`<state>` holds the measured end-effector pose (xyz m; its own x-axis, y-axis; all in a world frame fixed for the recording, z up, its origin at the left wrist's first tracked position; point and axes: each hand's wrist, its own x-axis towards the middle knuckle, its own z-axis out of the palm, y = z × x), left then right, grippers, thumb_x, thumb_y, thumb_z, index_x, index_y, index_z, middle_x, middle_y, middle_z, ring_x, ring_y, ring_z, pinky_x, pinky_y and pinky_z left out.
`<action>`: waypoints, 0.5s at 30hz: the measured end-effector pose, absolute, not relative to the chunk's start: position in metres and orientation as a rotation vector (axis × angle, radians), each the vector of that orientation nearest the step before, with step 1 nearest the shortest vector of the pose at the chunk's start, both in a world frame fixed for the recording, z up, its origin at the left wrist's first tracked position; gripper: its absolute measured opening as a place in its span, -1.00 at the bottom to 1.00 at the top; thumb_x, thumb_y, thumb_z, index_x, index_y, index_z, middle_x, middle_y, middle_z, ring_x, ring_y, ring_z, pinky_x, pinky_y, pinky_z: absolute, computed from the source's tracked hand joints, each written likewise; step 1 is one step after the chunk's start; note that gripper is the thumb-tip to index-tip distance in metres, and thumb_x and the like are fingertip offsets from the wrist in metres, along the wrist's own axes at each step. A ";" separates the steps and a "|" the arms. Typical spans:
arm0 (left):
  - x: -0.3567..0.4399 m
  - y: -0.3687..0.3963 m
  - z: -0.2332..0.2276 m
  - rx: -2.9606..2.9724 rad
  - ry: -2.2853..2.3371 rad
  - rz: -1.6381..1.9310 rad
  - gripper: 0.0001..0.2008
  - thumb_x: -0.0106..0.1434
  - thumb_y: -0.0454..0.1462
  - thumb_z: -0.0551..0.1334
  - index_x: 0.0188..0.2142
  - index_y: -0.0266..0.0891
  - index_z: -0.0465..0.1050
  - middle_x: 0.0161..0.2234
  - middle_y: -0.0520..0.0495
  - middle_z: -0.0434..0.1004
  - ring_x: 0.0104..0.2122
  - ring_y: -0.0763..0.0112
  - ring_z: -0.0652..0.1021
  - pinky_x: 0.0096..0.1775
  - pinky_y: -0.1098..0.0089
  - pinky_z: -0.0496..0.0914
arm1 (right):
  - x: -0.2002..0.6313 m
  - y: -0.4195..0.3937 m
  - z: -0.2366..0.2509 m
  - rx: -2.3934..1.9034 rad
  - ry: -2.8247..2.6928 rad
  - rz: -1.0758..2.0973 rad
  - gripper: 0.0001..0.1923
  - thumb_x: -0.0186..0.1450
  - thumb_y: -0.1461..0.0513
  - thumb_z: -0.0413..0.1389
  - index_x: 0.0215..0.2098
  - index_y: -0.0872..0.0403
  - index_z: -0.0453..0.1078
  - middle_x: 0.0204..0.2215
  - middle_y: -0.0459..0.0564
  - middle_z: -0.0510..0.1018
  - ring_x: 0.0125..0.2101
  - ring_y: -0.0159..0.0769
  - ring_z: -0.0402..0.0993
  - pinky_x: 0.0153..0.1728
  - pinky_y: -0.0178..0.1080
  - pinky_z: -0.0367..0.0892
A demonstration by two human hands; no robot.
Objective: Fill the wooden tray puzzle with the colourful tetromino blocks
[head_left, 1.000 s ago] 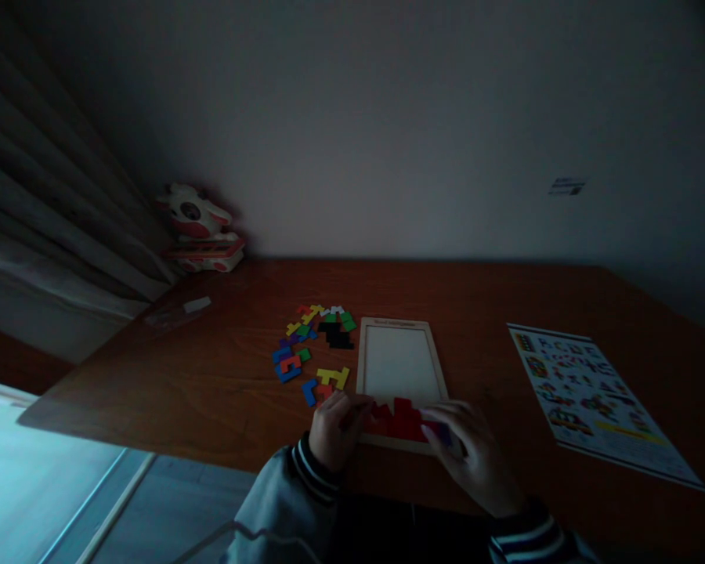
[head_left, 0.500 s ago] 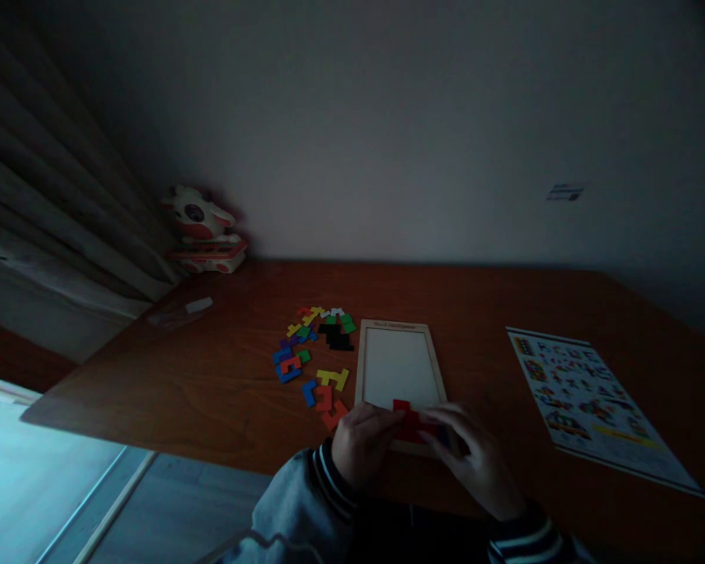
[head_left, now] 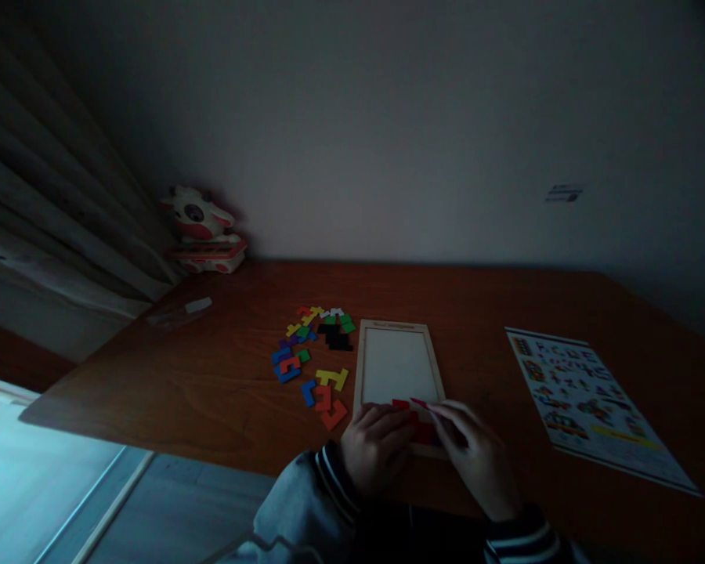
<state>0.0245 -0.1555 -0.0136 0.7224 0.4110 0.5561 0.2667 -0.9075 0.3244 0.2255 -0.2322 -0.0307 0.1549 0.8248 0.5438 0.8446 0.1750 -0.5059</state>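
A wooden puzzle tray point(head_left: 361, 368) with a pale bed lies in front of me. Red puzzle pieces point(head_left: 424, 433) sit at its near end, partly covered by my fingers. My left hand point(head_left: 376, 446) rests over the tray's near left corner, its fingers laid across the red pieces. Between the thumb and fingers of my right hand point(head_left: 475, 454) is a red puzzle piece point(head_left: 419, 403), tilted up above the tray. Left of the tray lie loose pieces: yellow ones point(head_left: 332, 378), orange-red ones point(head_left: 333, 413), a blue one point(head_left: 309, 393) and black ones point(head_left: 337, 338).
A printed pattern sheet point(head_left: 593, 399) lies on the right of the brown wooden table point(head_left: 223, 392). A cow-shaped toy point(head_left: 205, 227) stands at the back left corner, near the curtain point(head_left: 64, 196). A clear plastic bag point(head_left: 179, 313) lies at the left.
My right hand has lifted one edge of a red piece, which now tilts upward. My left hand has shifted slightly right, its fingers spreading over the red pieces.
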 end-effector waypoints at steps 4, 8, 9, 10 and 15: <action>0.025 -0.157 -0.015 2.733 0.529 0.915 -0.77 0.34 -0.25 0.17 -0.05 -0.19 0.49 -0.07 -0.07 0.60 -0.10 0.28 0.55 -0.08 0.23 0.42 | 0.225 -0.231 -0.032 -1.709 -1.724 -0.026 -0.78 0.34 0.23 0.03 -0.10 -0.03 0.47 -0.14 0.07 0.56 -0.15 -0.13 0.54 -0.11 -0.04 0.48; 0.025 -0.156 -0.020 2.733 0.536 0.901 -0.78 0.34 -0.24 0.16 -0.07 -0.18 0.50 -0.10 -0.08 0.61 -0.09 0.28 0.56 -0.08 0.24 0.42 | 0.223 -0.231 -0.029 -1.681 -1.808 -0.012 -0.66 0.33 0.23 0.05 0.06 -0.04 0.40 -0.03 0.06 0.54 -0.05 -0.10 0.49 -0.03 0.02 0.42; 0.026 -0.156 -0.021 2.732 0.536 0.898 -0.78 0.34 -0.24 0.16 -0.07 -0.18 0.50 -0.09 -0.08 0.61 -0.09 0.28 0.55 -0.08 0.24 0.42 | 0.222 -0.230 -0.028 -1.658 -1.823 -0.003 -0.62 0.33 0.23 0.05 0.12 -0.05 0.36 -0.01 0.04 0.54 -0.04 -0.11 0.48 -0.02 0.01 0.42; 0.026 -0.156 -0.023 2.730 0.537 0.896 -0.77 0.34 -0.23 0.15 -0.07 -0.17 0.50 -0.09 -0.09 0.60 -0.08 0.28 0.55 -0.08 0.24 0.42 | 0.222 -0.230 -0.027 -1.638 -1.831 0.004 -0.58 0.33 0.24 0.05 0.16 -0.06 0.32 0.00 0.03 0.54 -0.03 -0.13 0.48 -0.02 -0.01 0.43; 0.026 -0.156 -0.023 2.717 0.551 0.915 -0.78 0.34 -0.24 0.15 -0.10 -0.16 0.52 -0.10 -0.11 0.61 -0.09 0.28 0.55 -0.08 0.25 0.43 | 0.223 -0.228 -0.029 -1.614 -1.758 -0.023 -0.62 0.37 0.24 0.02 0.15 -0.05 0.35 -0.05 0.03 0.58 -0.07 -0.15 0.53 -0.04 -0.03 0.44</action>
